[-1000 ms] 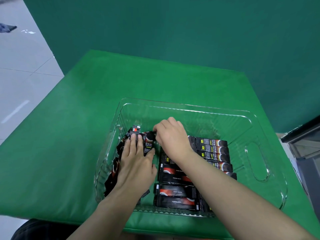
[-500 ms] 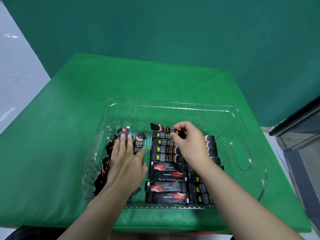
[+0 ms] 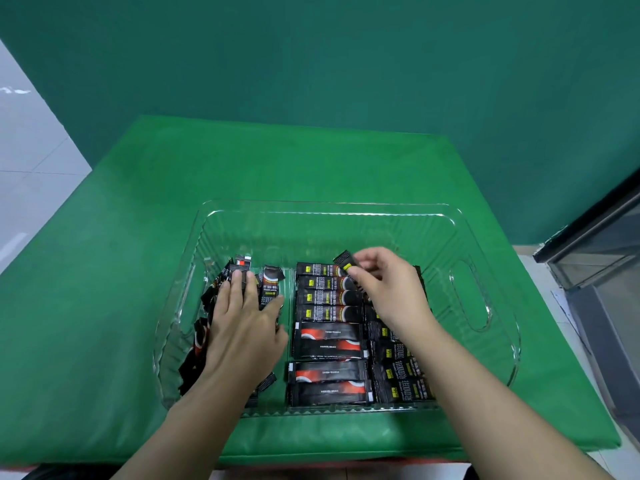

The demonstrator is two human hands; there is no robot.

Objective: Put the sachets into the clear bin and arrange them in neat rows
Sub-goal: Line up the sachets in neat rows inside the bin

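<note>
1. The left hand (image 3: 242, 327) lies flat over the loose heap of black sachets (image 3: 214, 299) at the clear plastic bin's (image 3: 485, 341) nine o'clock side, hiding most of them.
2. The right hand (image 3: 391, 289) covers all but one end of the pinched black sachet (image 3: 346, 262).
3. Print on the rowed black sachets (image 3: 329, 344) is too small to read.
4. The dark cabinet (image 3: 599, 251) at three o'clock is cut off by the edge.

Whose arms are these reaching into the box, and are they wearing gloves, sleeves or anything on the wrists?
They belong to a person, seen from a head-worn camera. Both the left hand and the right hand are bare: no gloves, rings, watch or bands show. Both forearms are uncovered as far as the picture's lower edge, so no sleeve is visible. No cables or markings appear on them.
</note>
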